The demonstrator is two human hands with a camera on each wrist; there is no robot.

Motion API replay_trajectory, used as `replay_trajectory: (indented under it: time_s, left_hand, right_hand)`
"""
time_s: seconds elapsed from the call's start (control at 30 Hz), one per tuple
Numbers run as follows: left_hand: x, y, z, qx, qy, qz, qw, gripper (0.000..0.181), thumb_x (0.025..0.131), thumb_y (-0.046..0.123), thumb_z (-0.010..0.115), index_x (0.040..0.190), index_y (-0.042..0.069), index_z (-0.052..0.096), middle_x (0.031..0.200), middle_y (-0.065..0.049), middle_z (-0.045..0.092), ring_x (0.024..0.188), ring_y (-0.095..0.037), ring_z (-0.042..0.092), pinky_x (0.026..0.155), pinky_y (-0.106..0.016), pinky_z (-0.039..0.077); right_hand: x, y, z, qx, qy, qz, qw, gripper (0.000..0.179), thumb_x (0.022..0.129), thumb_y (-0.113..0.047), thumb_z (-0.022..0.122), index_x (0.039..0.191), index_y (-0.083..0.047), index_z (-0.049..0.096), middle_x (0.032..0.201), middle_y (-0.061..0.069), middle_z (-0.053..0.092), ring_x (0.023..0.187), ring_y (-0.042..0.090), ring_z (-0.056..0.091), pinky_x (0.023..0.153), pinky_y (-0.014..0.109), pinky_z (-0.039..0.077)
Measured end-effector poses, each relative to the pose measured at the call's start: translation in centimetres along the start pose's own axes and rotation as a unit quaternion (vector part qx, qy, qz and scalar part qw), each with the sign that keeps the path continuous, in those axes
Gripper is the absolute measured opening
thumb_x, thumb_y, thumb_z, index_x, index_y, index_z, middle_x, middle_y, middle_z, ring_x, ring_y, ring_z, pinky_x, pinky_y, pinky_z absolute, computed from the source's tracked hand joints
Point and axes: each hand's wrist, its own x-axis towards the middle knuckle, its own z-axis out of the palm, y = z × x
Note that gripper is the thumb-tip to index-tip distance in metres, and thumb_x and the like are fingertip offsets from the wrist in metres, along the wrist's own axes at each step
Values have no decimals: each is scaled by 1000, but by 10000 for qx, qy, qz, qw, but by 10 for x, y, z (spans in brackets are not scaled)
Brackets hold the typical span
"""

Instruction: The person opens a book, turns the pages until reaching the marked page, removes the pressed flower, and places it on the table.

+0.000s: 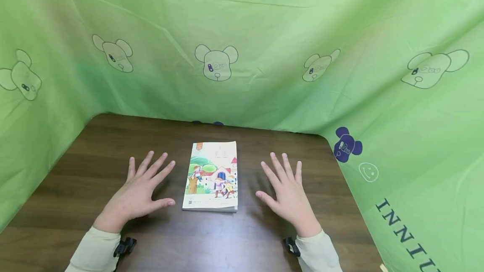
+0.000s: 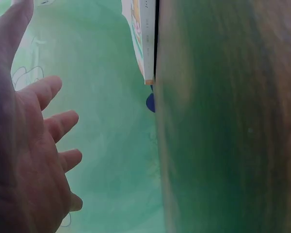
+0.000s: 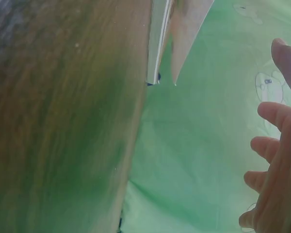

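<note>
Two hands flank a single book on a worktop. The book (image 1: 211,175) lies flat with its illustrated front cover (image 3: 190,39) uppermost, between the hands and touching neither. The left hand (image 1: 137,196) is spread, palm down, with its thumb pointing towards the book; the right hand (image 1: 289,194) mirrors it on the other side. Both are empty, and the wrist views show each raised above the brown worktop (image 1: 219,249). A green curtain (image 1: 264,20) printed with bear heads hangs round the sides and back.

Note the book's two long edges. The spine (image 2: 148,39) faces the left hand; along the free edge, facing the right hand, the cover stands up from the pages.

The step in hand is judged to be a poised, two-sided approach to the book. To do it well, both hands should come in low and level, so that neither pushes the book askew. The spine probably offers the firmer hold. At the free edge, fingers should take cover and pages together, since the cover alone could crease or flip open.
</note>
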Motion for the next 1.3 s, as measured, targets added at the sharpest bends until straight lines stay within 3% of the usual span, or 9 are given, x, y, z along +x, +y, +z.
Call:
replay_trajectory:
  time_s: [0.3, 0.53, 0.87, 1.13, 1.3]
  left_hand:
    - [-3, 9, 6, -70, -160, -159, 9997, 102, 83, 71, 70, 164, 26, 27, 172, -7, 15, 158, -43, 3, 117, -76, -3]
    - [6, 12, 6, -211, -22, -16, 9998, 99, 85, 70, 69, 164, 26, 28, 172, -6, 18, 157, -43, 7, 119, -73, 1]
    - [11, 20, 4, -264, -391, -25, 9989, 102, 84, 72, 68, 164, 27, 25, 173, -5, 14, 158, -41, 3, 119, -72, 0]
    - [14, 41, 7, -555, -563, 53, 9969, 99, 84, 71, 68, 163, 26, 29, 172, -4, 17, 158, -41, 7, 117, -75, 6]
    - [16, 53, 9, -666, -541, 107, 9963, 95, 85, 70, 68, 162, 27, 33, 172, -5, 19, 157, -42, 10, 118, -75, 6]
  right_hand:
    - [0, -11, 2, 231, -336, -276, 9988, 83, 95, -69, 54, 162, -25, 32, 173, 6, 14, 159, 36, 2, 121, 66, -10]
    - [8, -18, 4, 556, -280, -530, 9966, 85, 91, -60, 67, 161, -23, 35, 171, 9, 21, 159, 35, 6, 122, 65, -9]
    - [24, -28, 3, 858, -433, -841, 9918, 83, 93, -63, 62, 161, -24, 35, 171, 6, 22, 159, 35, 10, 123, 64, -3]
    - [33, -39, 4, 879, -731, -1060, 9878, 81, 92, -63, 64, 157, -19, 42, 171, 0, 21, 158, 34, 16, 122, 68, 8]
    - [39, -47, 4, 1002, -945, -1121, 9841, 80, 94, -64, 61, 157, -19, 44, 167, 5, 33, 158, 30, 20, 125, 63, 7]
